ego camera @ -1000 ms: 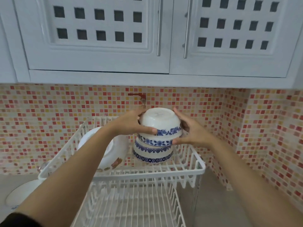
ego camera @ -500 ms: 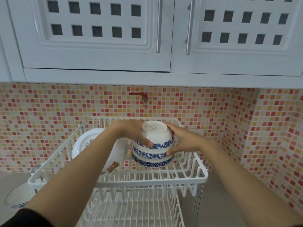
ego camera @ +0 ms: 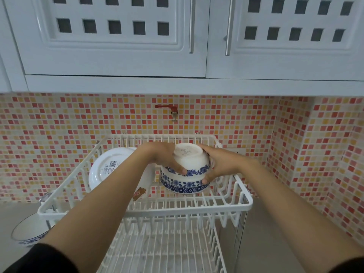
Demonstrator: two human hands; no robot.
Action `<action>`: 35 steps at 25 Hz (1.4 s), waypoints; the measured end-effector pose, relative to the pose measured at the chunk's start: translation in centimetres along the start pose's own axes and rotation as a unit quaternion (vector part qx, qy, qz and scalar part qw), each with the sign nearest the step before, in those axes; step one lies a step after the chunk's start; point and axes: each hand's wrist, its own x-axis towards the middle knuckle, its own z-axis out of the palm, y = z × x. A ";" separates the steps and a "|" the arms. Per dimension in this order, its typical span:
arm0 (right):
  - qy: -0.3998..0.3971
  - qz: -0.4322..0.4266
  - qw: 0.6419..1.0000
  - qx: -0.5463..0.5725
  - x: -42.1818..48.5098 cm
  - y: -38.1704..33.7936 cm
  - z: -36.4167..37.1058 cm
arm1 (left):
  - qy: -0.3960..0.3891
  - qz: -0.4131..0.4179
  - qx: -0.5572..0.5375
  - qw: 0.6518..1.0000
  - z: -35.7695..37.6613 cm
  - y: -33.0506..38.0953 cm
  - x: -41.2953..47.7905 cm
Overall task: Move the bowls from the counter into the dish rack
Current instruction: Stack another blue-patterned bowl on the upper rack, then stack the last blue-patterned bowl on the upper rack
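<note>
While both hands, left hand and right hand, clasp the inverted bowl by its sides, it nests on another in the dish rack; glazed ceramic is likely slippery and fragile; a third bowl waits on the worktop.

Pretty clearly a home kitchen. White cabinets with cut-out square doors run across the top of the frame, a red, orange and pink mosaic tile backsplash fills the middle, and a white two-tier dish rack sits on the grey counter at the bottom.
</note>
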 end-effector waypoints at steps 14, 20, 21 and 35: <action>0.110 0.025 0.987 -0.112 -3.2 -7.5 0.2 | 0.276 0.083 -0.113 0.951 -0.2 -0.9 -9.0; 0.177 -0.026 0.975 -0.131 -0.8 -17.6 4.6 | 0.346 0.048 -0.119 0.929 -1.4 -9.3 -16.0; 0.176 -0.031 0.975 -0.131 -0.2 -19.7 5.9 | 0.347 0.032 -0.108 0.931 -1.3 -11.5 -17.4; 0.102 -0.064 0.992 -0.037 9.0 -42.1 27.9 | 0.219 -0.198 -0.039 0.955 5.3 -39.2 -30.1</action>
